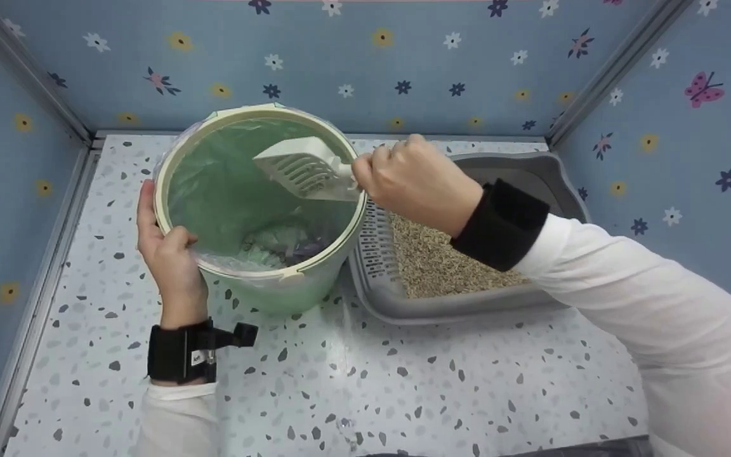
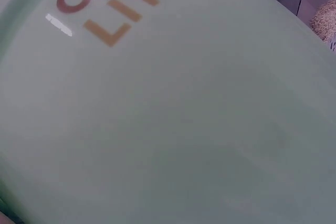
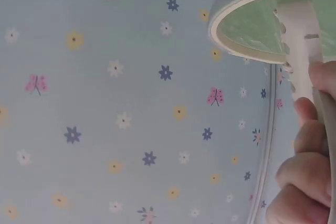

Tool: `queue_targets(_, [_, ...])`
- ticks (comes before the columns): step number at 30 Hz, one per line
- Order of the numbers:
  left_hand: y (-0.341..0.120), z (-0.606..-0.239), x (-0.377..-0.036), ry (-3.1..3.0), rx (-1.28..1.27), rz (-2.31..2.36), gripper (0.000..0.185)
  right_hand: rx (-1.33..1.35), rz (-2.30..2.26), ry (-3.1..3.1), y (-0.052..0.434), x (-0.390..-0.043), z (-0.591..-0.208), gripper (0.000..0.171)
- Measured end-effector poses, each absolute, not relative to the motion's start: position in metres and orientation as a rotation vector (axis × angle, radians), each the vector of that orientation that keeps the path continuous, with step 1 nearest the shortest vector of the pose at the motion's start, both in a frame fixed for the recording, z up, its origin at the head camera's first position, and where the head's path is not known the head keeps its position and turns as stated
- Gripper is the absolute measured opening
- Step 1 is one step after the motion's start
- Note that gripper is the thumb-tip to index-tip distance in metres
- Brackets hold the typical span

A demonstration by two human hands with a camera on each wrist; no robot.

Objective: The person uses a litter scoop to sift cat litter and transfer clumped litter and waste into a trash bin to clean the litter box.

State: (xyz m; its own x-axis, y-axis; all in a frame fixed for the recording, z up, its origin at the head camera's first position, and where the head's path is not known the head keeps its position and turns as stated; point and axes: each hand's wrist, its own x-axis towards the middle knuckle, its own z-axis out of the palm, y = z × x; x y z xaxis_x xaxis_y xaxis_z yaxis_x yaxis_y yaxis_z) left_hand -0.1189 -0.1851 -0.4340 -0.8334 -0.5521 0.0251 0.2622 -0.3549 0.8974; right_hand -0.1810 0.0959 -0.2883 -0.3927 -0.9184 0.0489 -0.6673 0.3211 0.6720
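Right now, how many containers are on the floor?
2: the green bin at left, gripped by the left hand, and the grey litter box beside it at right. None hidden that I can tell.

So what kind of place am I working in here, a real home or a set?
Likely a staged booth, not a lived-in room: flowered wallpaper panels joined by metal corner strips enclose a speckled tabletop. On it sit a grey litter tray and a green lined bin, a pet-care setup.
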Motion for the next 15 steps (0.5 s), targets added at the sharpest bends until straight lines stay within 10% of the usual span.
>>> queue_targets(15, [-0.185, -0.434, -0.118, -1.367, 0.379, -2.202, 0.089, 1.424, -0.742, -2.036, 0.112, -0.18, -0.287, 0.029])
